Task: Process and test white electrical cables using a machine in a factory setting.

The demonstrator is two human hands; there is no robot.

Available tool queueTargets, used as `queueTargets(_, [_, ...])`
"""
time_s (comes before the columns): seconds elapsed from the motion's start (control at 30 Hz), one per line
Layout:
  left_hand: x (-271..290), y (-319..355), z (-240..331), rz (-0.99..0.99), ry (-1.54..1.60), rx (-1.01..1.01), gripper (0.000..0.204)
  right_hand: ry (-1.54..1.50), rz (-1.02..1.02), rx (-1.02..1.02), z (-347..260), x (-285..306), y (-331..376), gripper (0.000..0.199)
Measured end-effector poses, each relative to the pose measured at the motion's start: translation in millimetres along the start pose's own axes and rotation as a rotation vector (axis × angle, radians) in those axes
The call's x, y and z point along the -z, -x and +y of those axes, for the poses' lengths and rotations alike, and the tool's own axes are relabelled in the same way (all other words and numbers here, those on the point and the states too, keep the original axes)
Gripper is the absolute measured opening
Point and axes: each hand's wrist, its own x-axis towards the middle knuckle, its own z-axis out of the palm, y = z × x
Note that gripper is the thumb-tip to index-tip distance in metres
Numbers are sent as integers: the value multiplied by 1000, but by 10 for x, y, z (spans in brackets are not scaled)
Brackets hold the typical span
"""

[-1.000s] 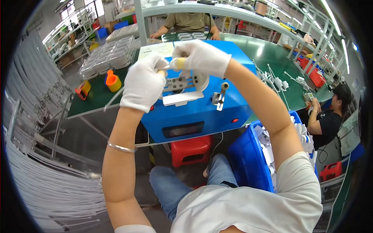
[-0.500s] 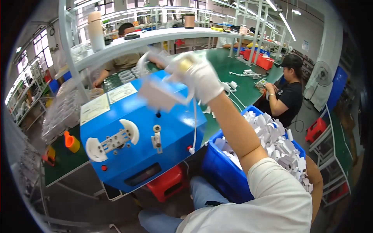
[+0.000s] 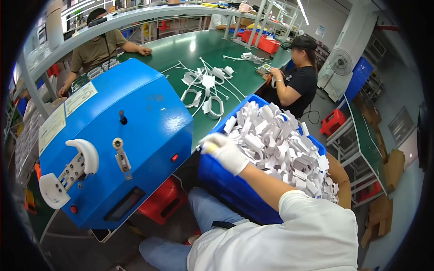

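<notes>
My right hand (image 3: 224, 153), in a white glove with a yellowish patch near the fingers, hangs over the near left rim of a blue plastic bin (image 3: 212, 174). Motion blurs the fingertips, so whether they hold anything cannot be made out. White wrapped cable pieces (image 3: 271, 140) fill the bin in a heap beside the hand. To the left stands a blue bench machine (image 3: 149, 99) with two curved white holders (image 3: 83, 156) on a metal bar and a small roller arm (image 3: 121, 158). My left hand is out of view.
Beyond the bin, a green table (image 3: 181, 49) carries several white coiled cables (image 3: 208, 83). One person (image 3: 298, 72) works at the right side, another (image 3: 97, 43) behind the machine. A red stool (image 3: 162, 201) stands beneath the machine; a white shelf rail (image 3: 113, 22) crosses above.
My right hand has come down from above the machine to the bin's rim. The white cabled piece it carried no longer shows in it. The view has swung right.
</notes>
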Motion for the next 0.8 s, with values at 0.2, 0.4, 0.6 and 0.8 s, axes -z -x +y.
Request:
queueTargets(0.2, [-118, 142, -25, -11, 55, 3, 34, 2, -232, -51, 54, -334, 398, 16])
queueTargets(0.4, [-99, 396, -91, 13, 69, 62, 34, -136, -343, -178, 168, -454, 444, 16])
queueTargets(0.6, [110, 553, -53, 55, 9, 107, 33, -213, -388, -199, 175, -484, 388, 18])
queueTargets(0.8, [273, 825, 105, 87, -57, 168, 32, -14, -363, -181, -85, -473, 395, 14])
